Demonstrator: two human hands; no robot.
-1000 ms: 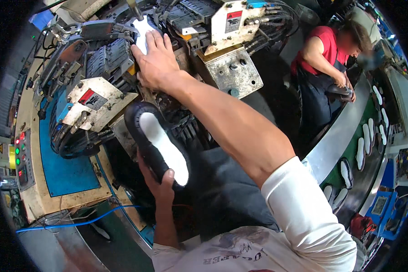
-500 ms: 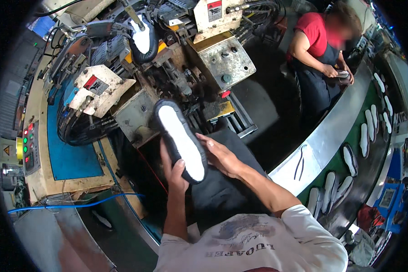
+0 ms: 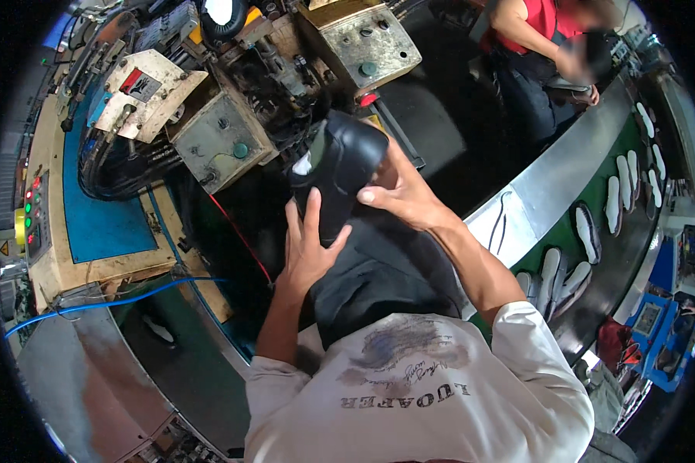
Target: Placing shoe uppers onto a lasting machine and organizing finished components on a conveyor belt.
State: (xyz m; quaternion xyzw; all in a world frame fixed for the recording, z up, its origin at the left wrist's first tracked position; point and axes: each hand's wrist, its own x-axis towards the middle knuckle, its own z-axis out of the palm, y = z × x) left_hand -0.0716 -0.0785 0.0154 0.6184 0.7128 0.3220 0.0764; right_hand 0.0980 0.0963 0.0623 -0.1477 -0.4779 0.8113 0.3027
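Observation:
Both my hands hold a black shoe upper [image 3: 340, 174] in front of my lap. Its smooth black side faces me, and a small patch of white shows at its left edge. My left hand [image 3: 309, 243] grips the lower left part, fingers and thumb spread around it. Around the upper right end curls my right hand [image 3: 400, 189], its thumb pressed on the near side and some fingertips hidden behind. Just beyond the shoe stands a machine with a grey control box [image 3: 222, 139] bearing a green button.
Another white-bottomed shoe [image 3: 222, 15] sits in the machine. On my right, a green conveyor [image 3: 560, 228] carries several shoes beside a metal ledge [image 3: 521, 212] with dark laces. A co-worker in red [image 3: 510, 23] works beyond. A blue hose [image 3: 116, 302] crosses at left.
The shoe has been turned over: its white bottom faced up before, and now the black upper shows. My right hand has closed on it from beside it. The view has shifted.

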